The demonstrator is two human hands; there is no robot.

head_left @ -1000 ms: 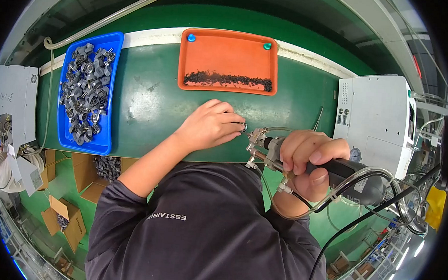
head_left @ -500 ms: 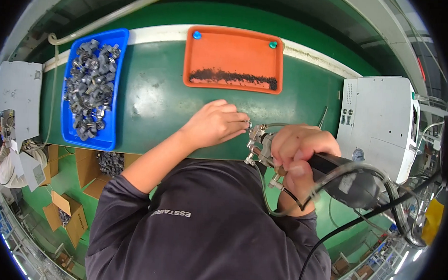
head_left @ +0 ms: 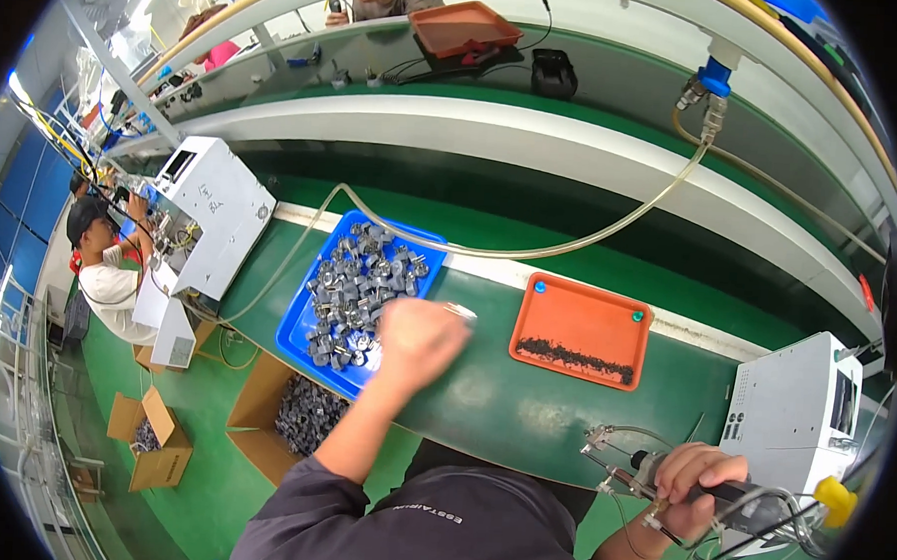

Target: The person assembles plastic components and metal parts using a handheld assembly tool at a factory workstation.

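Observation:
My left hand [head_left: 421,344], blurred by motion, is over the right edge of a blue tray [head_left: 297,318] heaped with small grey-and-metal parts [head_left: 363,281]. Its fingers look curled closed, with a shiny smeared bit [head_left: 459,312] at the fingertips, too blurred to name. My right hand [head_left: 695,481] is wrapped around a black handheld power screwdriver [head_left: 749,503], held near the bench's front edge at the right. Metal fittings and thin clear tubes [head_left: 602,442] sit at the tool's front end, which points left, away from my left hand.
An orange tray [head_left: 582,321] with tiny black pieces stands on the green bench [head_left: 483,402]. White machines flank it, right [head_left: 792,425] and left [head_left: 211,220]. A clear hose [head_left: 530,254] arcs over the back edge. Cartons [head_left: 258,412] stand on the floor at left; a person [head_left: 108,275] sits beyond.
My left hand has left the tool's tip and moved left to the blue tray. The screwdriver stays in my right hand, apart from the left. The view has swung up and left.

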